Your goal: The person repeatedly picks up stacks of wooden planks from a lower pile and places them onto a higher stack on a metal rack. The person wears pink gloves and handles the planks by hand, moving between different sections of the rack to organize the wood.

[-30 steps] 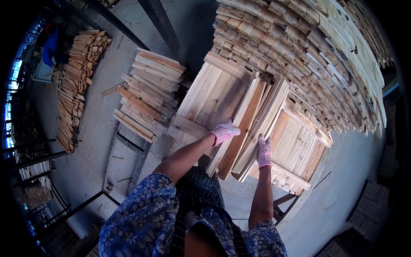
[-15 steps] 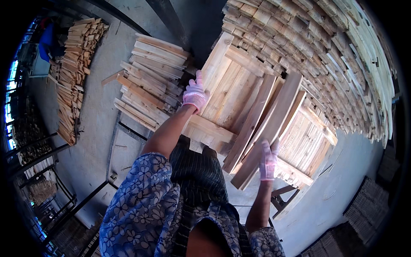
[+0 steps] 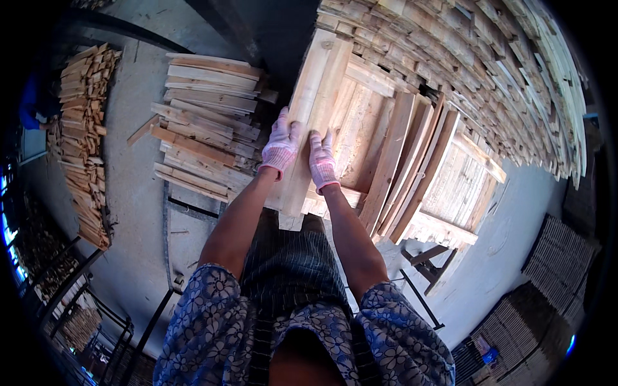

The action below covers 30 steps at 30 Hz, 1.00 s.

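Note:
A long pale wooden board (image 3: pixel 314 116) lies along the left side of a wooden work frame (image 3: pixel 351 196). My left hand (image 3: pixel 280 145), in a white and pink knitted glove, grips the board's left edge. On its right edge, slightly lower, my right hand (image 3: pixel 322 159) in a matching glove holds it too. The undersides of both hands' fingers are partly hidden. Right of my right hand, a recessed slatted panel (image 3: pixel 357 132) sits in the frame. Several narrow planks (image 3: pixel 402 167) lean side by side beyond it.
A tall stack of boards (image 3: pixel 438 58) rises at the far right. Loose planks (image 3: pixel 206 128) lie in a pile at the left, with a longer heap of wood pieces (image 3: pixel 82 148) farther left. A second slatted panel (image 3: pixel 454 170) stands right of the leaning planks. Dark metal bars cross the lower left.
My right hand has left the planks on the right and moved left, beside my left hand. A board now lies between both hands, and the view has shifted slightly.

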Each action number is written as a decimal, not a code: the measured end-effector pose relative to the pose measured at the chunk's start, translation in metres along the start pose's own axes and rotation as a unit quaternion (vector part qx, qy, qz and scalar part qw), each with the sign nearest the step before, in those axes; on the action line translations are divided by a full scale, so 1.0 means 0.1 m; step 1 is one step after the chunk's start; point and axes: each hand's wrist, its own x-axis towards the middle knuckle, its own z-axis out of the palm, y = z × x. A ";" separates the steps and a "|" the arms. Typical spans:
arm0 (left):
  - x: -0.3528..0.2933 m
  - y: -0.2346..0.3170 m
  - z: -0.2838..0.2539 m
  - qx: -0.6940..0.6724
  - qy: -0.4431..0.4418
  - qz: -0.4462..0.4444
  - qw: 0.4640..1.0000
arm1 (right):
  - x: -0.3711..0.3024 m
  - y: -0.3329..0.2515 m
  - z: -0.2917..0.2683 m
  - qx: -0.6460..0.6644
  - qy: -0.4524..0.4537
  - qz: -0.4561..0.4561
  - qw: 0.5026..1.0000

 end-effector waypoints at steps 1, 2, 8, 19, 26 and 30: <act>-0.05 0.06 -0.03 -0.017 -0.008 -0.011 1.000 | 0.00 -0.04 -0.04 0.001 -0.016 0.018 1.000; -0.01 0.02 -0.01 0.013 -0.023 0.037 0.999 | 0.02 -0.07 -0.17 -0.035 -0.046 0.013 0.998; -0.31 0.57 -0.11 0.202 0.081 0.186 0.958 | -0.07 -0.48 -1.46 -0.474 0.280 -0.161 0.819; -0.83 1.23 1.89 -0.069 -0.333 -0.067 0.938 | -0.15 0.72 -3.38 -0.370 0.258 -0.006 0.892; -0.88 1.15 1.63 -0.165 -0.200 -0.058 0.964 | -0.20 0.44 -2.60 -0.563 0.348 -0.029 0.749; -0.61 0.92 1.13 -0.096 -0.111 -0.031 0.989 | -0.18 0.57 -2.75 -0.533 0.333 -0.073 0.774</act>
